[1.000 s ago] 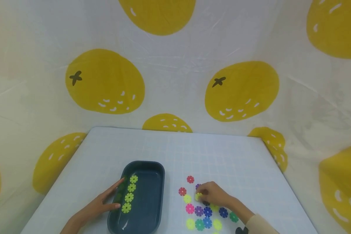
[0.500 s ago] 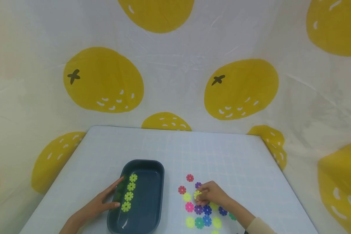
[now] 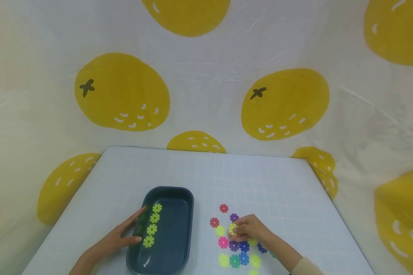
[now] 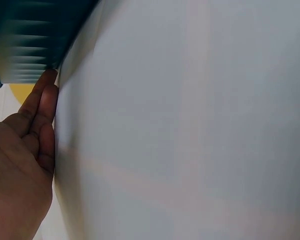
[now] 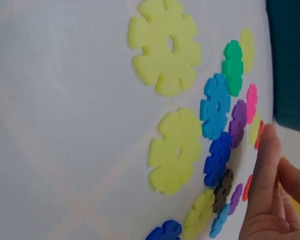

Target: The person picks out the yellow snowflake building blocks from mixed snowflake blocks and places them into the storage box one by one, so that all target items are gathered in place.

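Note:
At the left of the head view stands a dark blue-green tray (image 3: 173,229), with several yellow notched discs (image 3: 152,229) in a row inside. My left hand (image 3: 111,244) rests against its left rim, fingers extended and thumb over the edge. In the left wrist view, the fingertips (image 4: 50,75) are right at the tray's ribbed side (image 4: 27,30). To the right of the tray, my right hand (image 3: 252,228) pinches a yellow notched disc (image 3: 232,228) between thumb and fingers, close over the scattered discs. That disc is mostly hidden behind the fingers in the right wrist view.
Loose notched discs lie around the right hand: red (image 3: 214,222), pink (image 3: 223,242), purple (image 3: 234,246), teal (image 3: 234,261), blue (image 3: 243,258) and yellow (image 3: 223,260). A white cloth (image 3: 206,172) covers the table. Behind it hangs a fruit-print curtain (image 3: 206,95).
My right hand has gathered the yellow disc up between its fingertips and turned it so more of its face shows. The left hand and tray have stayed in place.

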The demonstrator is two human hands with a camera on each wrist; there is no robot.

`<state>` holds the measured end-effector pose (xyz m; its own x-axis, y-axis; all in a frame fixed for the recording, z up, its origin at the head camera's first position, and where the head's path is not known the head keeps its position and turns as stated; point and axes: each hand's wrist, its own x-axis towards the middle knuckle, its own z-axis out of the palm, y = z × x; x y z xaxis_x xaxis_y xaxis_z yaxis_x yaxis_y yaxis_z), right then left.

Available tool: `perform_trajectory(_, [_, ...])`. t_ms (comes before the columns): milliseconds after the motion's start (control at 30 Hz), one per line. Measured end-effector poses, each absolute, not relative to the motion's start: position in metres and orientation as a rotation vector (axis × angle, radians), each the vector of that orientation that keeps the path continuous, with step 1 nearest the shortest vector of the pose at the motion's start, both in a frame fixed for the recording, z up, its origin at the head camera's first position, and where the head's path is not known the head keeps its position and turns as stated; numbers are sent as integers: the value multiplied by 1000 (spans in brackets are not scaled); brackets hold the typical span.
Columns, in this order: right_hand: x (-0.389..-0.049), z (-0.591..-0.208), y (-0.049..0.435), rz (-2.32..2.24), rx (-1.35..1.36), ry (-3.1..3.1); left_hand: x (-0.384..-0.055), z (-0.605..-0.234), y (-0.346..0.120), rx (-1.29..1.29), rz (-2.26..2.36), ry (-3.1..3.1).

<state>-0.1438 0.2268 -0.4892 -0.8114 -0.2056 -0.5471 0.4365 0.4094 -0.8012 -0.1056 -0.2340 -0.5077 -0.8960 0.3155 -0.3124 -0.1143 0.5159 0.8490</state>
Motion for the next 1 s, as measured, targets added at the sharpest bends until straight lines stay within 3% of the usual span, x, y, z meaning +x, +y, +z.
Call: perform_trajectory(1000, [-138, -474, 211, -1539, 269, 1873, -106, -503, -233, 166, 1336, 2332])
